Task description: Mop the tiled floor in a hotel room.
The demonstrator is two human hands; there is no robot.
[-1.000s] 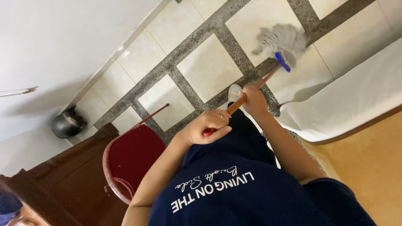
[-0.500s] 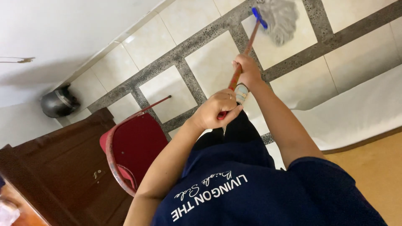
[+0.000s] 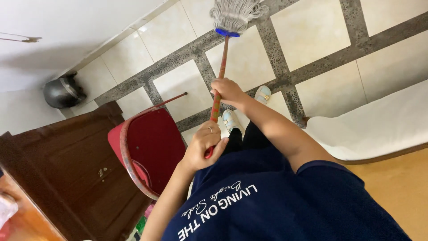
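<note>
Soft, even daylight fills the scene, bright without harshness. The tiled floor is the best-lit surface; its pale tiles carry a faint sheen toward the upper left, near the wall, but no hard glare. The wall reads almost blown out, with a broad grey shadow lying across it. Shadows are diffuse: a soft one under the white cushion and a dim area around the dark wooden cabinet, whose lower left corner falls off into blur. The wide lens tilts and bends the tile lines. The mop head at the top edge is slightly soft; the navy shirt is sharp.
</note>
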